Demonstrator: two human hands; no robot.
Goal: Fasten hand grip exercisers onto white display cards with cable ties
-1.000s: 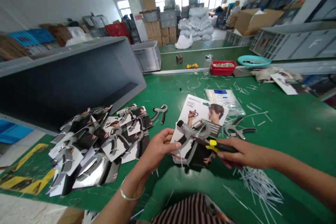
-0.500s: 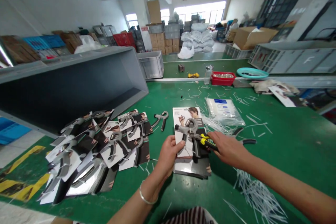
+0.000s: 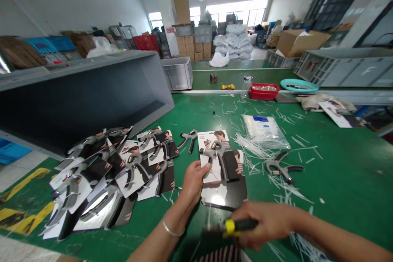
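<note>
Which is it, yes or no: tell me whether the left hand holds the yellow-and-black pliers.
No, the right hand grips the pliers, while the left hand holds a card bearing a grey hand exerciser.

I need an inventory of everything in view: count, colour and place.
Carded hand grip: one, grey and black, left hand
Pliers: one, black and yellow, right hand
Other carded grips: many, grey and black, table's left
Loose grips: two, grey and black, flanking held card
Cards: several, black and white, under held card
Strips: many, white, mostly right
Bag: one, clear, right
Tray: one, red, far edge
Jar: one, clear, beside tray
Pieces: several, yellow, near jar
Block: one, brown, near pieces
Dish: one, turquoise, right of tray
Cloth: one, beige, far right
Crates: several, mostly grey, around
Boxes: several, brown, background
Sacks: many, pale, background
Table: one, green, foreground
Left hand: one, bare, centre
Right hand: one, bare, front
</note>
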